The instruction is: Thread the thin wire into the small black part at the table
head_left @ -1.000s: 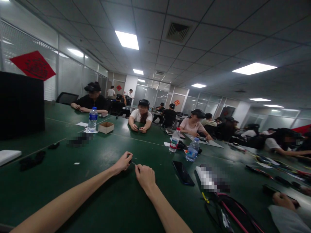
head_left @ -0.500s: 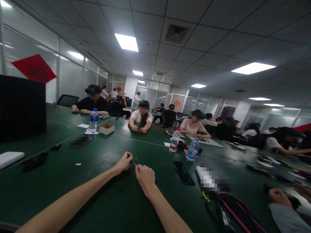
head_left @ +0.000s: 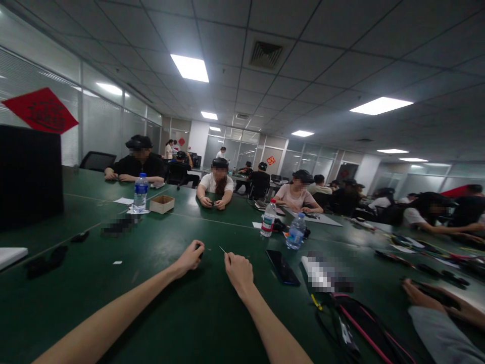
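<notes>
My left hand (head_left: 190,258) is closed over the green table (head_left: 162,313), its fingers curled round a small dark object (head_left: 197,246) that is mostly hidden. To its right, my right hand (head_left: 239,270) is also closed. A thin, pale, pointed rod (head_left: 222,249) sticks out from its thumb side, slanting up and left; the rest of this slim tool is inside my fist, so its kind does not show. A gap separates the rod's tip from the dark object. Right of my right hand lies a dark phone (head_left: 283,267).
Two water bottles (head_left: 296,232) stand beyond the phone, and a third bottle (head_left: 140,193) is beside a small cardboard box (head_left: 162,203). A black bag with pink trim (head_left: 364,318) lies at right, near another person's grey sleeve (head_left: 435,328). A black panel (head_left: 30,172) rises at left.
My hands have moved apart. The rod's tip, close to the dark object before, is now away from it, with my right hand shifted right. The view has turned slightly right.
</notes>
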`<action>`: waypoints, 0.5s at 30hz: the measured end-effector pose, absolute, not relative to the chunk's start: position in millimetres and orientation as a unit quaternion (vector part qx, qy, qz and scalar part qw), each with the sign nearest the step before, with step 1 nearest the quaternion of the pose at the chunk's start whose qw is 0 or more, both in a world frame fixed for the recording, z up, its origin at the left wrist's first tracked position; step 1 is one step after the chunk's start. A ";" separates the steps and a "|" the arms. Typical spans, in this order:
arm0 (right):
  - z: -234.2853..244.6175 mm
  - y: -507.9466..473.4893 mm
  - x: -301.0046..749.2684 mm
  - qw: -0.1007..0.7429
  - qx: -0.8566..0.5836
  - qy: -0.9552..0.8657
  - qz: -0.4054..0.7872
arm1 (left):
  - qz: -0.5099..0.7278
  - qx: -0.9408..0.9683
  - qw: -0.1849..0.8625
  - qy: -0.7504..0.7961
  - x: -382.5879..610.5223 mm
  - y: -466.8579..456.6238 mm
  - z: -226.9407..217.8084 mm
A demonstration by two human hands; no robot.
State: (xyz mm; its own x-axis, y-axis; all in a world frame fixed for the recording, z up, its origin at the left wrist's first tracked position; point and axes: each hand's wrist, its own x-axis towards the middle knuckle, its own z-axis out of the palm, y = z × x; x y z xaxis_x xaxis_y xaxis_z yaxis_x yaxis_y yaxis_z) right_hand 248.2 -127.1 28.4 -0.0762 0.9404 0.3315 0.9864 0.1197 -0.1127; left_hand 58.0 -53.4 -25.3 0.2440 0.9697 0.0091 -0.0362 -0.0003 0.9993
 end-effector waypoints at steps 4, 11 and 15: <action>28.6 -131.8 249.5 0.164 -0.639 -0.748 -0.068 | 0.455 0.531 0.594 0.398 56.4 -51.9 -24.5; 19.1 -136.3 224.1 0.162 -0.558 -0.808 -0.095 | 0.454 0.532 0.601 0.386 58.0 -59.1 -19.2; 18.5 -136.8 226.0 0.174 -0.550 -0.808 -0.118 | 0.453 0.540 0.593 0.389 58.4 -61.3 -16.9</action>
